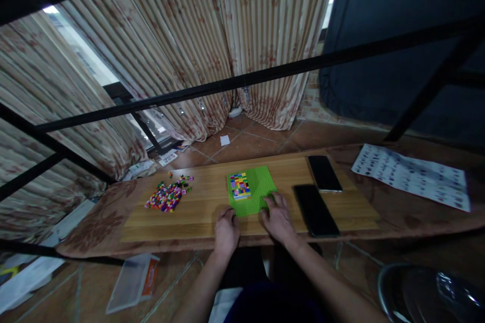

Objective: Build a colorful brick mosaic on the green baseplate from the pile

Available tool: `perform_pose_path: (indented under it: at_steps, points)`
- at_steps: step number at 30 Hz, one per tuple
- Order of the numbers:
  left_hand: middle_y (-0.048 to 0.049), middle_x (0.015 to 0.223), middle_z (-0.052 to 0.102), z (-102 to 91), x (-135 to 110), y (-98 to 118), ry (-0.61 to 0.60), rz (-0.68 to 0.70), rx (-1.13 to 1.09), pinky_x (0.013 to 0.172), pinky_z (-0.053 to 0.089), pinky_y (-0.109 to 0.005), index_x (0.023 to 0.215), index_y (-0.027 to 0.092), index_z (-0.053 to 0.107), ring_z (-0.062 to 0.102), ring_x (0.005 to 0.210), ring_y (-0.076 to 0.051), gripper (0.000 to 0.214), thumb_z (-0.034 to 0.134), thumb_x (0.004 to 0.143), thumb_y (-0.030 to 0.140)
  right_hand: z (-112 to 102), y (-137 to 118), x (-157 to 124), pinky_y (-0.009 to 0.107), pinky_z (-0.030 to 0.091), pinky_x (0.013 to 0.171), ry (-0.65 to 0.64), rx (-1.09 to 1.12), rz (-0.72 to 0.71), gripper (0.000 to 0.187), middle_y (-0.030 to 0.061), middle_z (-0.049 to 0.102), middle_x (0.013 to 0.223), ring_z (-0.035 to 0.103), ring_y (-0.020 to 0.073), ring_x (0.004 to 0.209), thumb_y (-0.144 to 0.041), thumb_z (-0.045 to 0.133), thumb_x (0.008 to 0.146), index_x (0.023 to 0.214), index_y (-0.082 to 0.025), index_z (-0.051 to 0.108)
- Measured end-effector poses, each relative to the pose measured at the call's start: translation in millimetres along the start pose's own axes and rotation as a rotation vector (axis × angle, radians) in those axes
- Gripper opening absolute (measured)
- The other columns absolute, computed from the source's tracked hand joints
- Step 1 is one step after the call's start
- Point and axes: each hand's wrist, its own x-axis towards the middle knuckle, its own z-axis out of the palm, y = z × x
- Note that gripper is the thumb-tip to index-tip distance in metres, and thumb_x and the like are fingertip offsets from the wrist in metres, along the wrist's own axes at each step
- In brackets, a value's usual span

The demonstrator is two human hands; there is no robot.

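Note:
A green studded baseplate (pixel 261 186) lies on the wooden board in front of me. On its left part stands a low block of many-coloured toy bricks (pixel 240 186), packed together. My left hand (pixel 226 229) is at the plate's near left corner, with fingers curled together and the thumb against the edge. My right hand (pixel 278 214) rests over the near right corner, its fingers spread and the thumb apart. No loose brick shows in either hand. To the left lies a pile of small loose bricks (pixel 165 197) in mixed colours.
Two dark phones (pixel 325 173) lie right of the plate on the wooden board (pixel 204 186). A printed sheet (pixel 411 174) is farther right on the brown cloth. Black metal bars (pixel 242 79) cross beyond the board. Below left sits a clear plastic box (pixel 131 282).

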Motion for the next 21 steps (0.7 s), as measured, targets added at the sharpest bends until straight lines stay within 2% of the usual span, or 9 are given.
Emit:
perform_pose_path:
  at_steps: [4,7,9,11,13,16,18,21]
  points:
    - [-0.0084,0.106,0.067,-16.1,-22,-4,-0.021,-0.041,-0.010,0.095,0.050,-0.039,0.096,0.018,0.067,0.063,0.102,-0.021,0.021,0.051,0.083,0.015,-2,-1,0,0.048,0.036,0.103,-0.063,0.048,-0.077,0.034,0.0156,0.047,0.131,0.037,0.0300,0.127,-0.023,0.056,0.083,0.116,-0.015,0.061]
    - [-0.0080,0.107,0.067,-28.8,-19,-6,0.020,-0.075,-0.006,0.094,0.051,-0.038,0.102,0.019,0.065,0.063,0.102,-0.021,0.022,0.048,0.087,0.021,-6,4,-1,0.046,0.036,0.104,-0.087,0.077,-0.103,0.033,0.0139,0.049,0.132,0.040,0.0277,0.126,-0.024,0.054,0.085,0.117,-0.016,0.061]
    - [-0.0096,0.114,0.064,-36.5,-2,-2,0.101,-0.070,0.021,0.097,0.048,-0.038,0.110,0.019,0.061,0.060,0.109,-0.021,0.027,0.046,0.090,0.027,-10,8,-6,0.047,0.037,0.104,-0.087,0.085,-0.097,0.034,0.0143,0.049,0.133,0.042,0.0273,0.126,-0.024,0.052,0.087,0.118,-0.015,0.060]
    - [-0.0115,0.126,0.058,-41.7,25,7,0.113,0.017,0.056,0.103,0.044,-0.039,0.122,0.019,0.054,0.054,0.120,-0.022,0.035,0.044,0.092,0.033,-13,10,-14,0.048,0.037,0.104,-0.080,0.083,-0.079,0.033,0.0152,0.049,0.133,0.042,0.0279,0.127,-0.024,0.049,0.088,0.118,-0.014,0.059]
    - [-0.0148,0.137,0.049,-42.4,58,19,0.042,0.115,0.111,0.107,0.038,-0.043,0.132,0.016,0.047,0.046,0.129,-0.025,0.045,0.043,0.093,0.039,-17,9,-27,0.049,0.038,0.104,-0.064,0.087,-0.062,0.032,0.0153,0.049,0.133,0.042,0.0283,0.127,-0.023,0.047,0.089,0.118,-0.014,0.059]
    - [-0.0190,0.145,0.040,-34.2,102,35,-0.103,0.089,0.261,0.110,0.030,-0.052,0.140,0.013,0.038,0.034,0.137,-0.030,0.056,0.037,0.094,0.046,-26,4,-50,0.049,0.039,0.105,-0.023,0.159,-0.071,0.031,0.0136,0.051,0.131,0.043,0.0266,0.127,-0.021,0.044,0.091,0.119,-0.016,0.058]
    - [-0.0187,0.149,0.035,-24.2,121,40,-0.184,0.044,0.338,0.110,0.026,-0.056,0.142,0.015,0.035,0.029,0.139,-0.032,0.060,0.033,0.094,0.050,-35,2,-65,0.048,0.040,0.105,-0.004,0.222,-0.095,0.033,0.0117,0.052,0.131,0.044,0.0248,0.127,-0.019,0.042,0.092,0.121,-0.018,0.056]
    - [-0.0177,0.150,0.034,-8.3,133,36,-0.246,0.016,0.401,0.110,0.023,-0.060,0.143,0.017,0.034,0.027,0.140,-0.033,0.061,0.029,0.094,0.054,-50,6,-88,0.046,0.043,0.103,0.010,0.257,-0.105,0.032,0.0088,0.054,0.131,0.046,0.0233,0.126,-0.019,0.042,0.093,0.121,-0.022,0.057]
